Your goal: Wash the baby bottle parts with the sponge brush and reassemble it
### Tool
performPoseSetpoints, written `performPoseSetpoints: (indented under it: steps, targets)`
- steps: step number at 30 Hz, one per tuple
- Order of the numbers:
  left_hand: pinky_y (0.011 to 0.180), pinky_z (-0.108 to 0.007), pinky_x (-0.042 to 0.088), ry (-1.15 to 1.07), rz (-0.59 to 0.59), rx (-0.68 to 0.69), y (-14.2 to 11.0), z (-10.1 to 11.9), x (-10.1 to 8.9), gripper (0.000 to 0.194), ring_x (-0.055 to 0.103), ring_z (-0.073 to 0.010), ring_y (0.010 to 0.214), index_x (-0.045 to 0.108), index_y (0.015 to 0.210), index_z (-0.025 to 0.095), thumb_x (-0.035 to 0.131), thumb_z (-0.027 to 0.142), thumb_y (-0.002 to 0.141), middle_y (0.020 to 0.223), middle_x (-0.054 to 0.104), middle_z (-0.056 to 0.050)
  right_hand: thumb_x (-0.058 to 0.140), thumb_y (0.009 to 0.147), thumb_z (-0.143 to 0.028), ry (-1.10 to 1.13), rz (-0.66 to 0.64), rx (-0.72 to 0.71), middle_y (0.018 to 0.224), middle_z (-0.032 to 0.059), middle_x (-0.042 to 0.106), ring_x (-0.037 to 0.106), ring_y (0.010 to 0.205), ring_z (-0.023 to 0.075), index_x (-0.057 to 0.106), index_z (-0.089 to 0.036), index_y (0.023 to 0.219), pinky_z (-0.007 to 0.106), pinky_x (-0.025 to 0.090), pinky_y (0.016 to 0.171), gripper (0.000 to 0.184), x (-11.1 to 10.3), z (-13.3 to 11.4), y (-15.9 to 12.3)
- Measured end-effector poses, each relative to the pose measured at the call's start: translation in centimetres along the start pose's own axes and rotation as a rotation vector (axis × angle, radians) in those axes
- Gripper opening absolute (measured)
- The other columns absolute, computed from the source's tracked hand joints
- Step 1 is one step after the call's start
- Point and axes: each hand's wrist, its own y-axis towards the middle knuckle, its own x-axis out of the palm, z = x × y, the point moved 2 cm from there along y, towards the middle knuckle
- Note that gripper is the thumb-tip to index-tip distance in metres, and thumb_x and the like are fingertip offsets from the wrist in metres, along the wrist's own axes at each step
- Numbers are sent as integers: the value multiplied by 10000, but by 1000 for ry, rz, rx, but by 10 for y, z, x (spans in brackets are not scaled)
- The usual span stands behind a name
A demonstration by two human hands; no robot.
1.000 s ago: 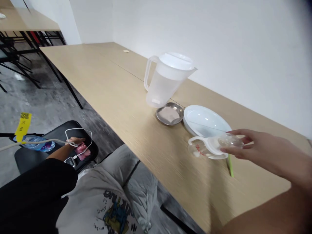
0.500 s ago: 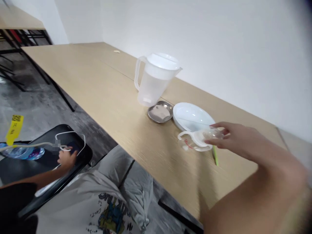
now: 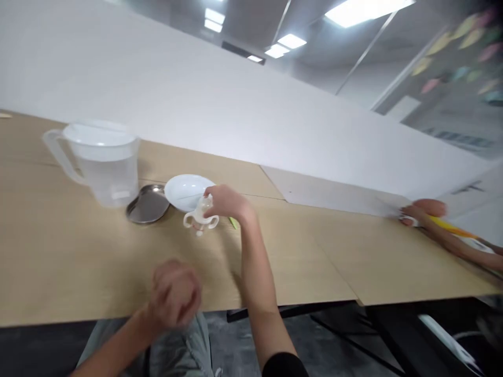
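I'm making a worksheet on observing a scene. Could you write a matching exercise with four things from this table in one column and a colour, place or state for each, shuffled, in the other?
Things:
1. pitcher
2. metal dish
3. bowl
4. two-handled bottle

Descriptions:
a. opaque white, open-topped
b. in the grasp of the right hand
c. translucent, lid on
d. silver-coloured, shallow

Right pairs: 1-c, 2-d, 3-a, 4-b

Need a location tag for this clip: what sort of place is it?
Probably a shared workroom or office-like space: long tabletops set end to end, bright rectangular ceiling lights, and another person's forearm over the surface at the right.
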Motion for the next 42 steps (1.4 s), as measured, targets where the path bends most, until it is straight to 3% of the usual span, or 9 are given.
performPoseSetpoints:
  steps: [3, 6, 11, 17, 21, 27, 34, 38, 42]
  targets:
    - [936, -414, 482, 68, 95, -71, 80, -36, 33, 456, 561, -259, 1102, 489, 1274, 154, 629, 279, 859, 1148, 581, -152, 807, 720, -290, -19, 8, -13, 1146, 133, 707, 672, 1026, 227, 645, -135, 1203, 250, 490, 772, 532, -2, -2, 0]
    - [1010, -490, 394, 159, 6, -107, 102, -65, 59, 703, 513, -328, 1194, 395, 1396, 150, 628, 529, 852, 1288, 535, -201, 795, 734, -298, -39, 6, -42, 1132, 129, 715, 671, 1033, 232, 644, -127, 1199, 256, 489, 759, 518, -2, -4, 1]
    - [1011, -472, 350, 196, -81, -66, 88, -93, 74, 739, 533, -328, 1163, 414, 1405, 189, 576, 648, 849, 1244, 614, -164, 797, 734, -326, -60, 36, -83, 1111, 132, 720, 672, 1026, 241, 675, -129, 1123, 265, 484, 732, 453, -3, -7, 2]
    - [1050, -490, 281, 198, -142, -113, 82, -97, 75, 677, 487, -337, 1202, 485, 1361, 142, 413, 656, 925, 1233, 624, -176, 787, 742, -334, -68, 50, -144, 1093, 120, 731, 672, 1027, 242, 686, -126, 1106, 263, 460, 729, 432, -3, -10, 5]
    - [1006, -456, 322, 169, -166, -107, 78, -100, 79, 615, 500, -320, 1151, 545, 1280, 129, 406, 624, 943, 1159, 644, -164, 821, 706, -360, -27, 73, -180, 1044, 130, 738, 673, 997, 255, 711, -120, 1006, 264, 455, 714, 399, -3, -8, 7]
    - [1005, -463, 334, 180, -166, -112, 74, -105, 81, 618, 505, -325, 1145, 572, 1238, 126, 417, 638, 930, 1134, 638, -166, 760, 785, -391, 247, 8, -137, 833, 39, 719, 655, 711, 152, 688, -145, 1027, 234, 439, 638, 353, -16, 5, -7]
    - [991, -434, 354, 162, -180, -124, 78, -101, 78, 612, 517, -306, 1148, 542, 1324, 140, 433, 603, 938, 1178, 636, -156, 753, 750, -250, 343, 319, -64, 1004, 47, 678, 633, 870, 169, 539, -174, 1202, 254, 459, 719, 506, -31, 31, -28]
    - [1023, -439, 324, 156, -200, -142, 78, -104, 76, 594, 514, -299, 1149, 545, 1312, 159, 439, 607, 935, 1191, 637, -137, 685, 815, -307, 365, 345, 32, 946, 67, 678, 633, 772, 179, 432, -150, 1224, 269, 483, 657, 505, -24, 40, -12]
    - [1012, -431, 322, 164, -207, -120, 78, -107, 74, 571, 524, -298, 1140, 563, 1286, 172, 442, 604, 933, 1191, 645, -130, 685, 834, -311, 390, 181, 39, 1020, 114, 700, 622, 605, 141, 412, -166, 1175, 243, 481, 509, 461, 1, 35, 27]
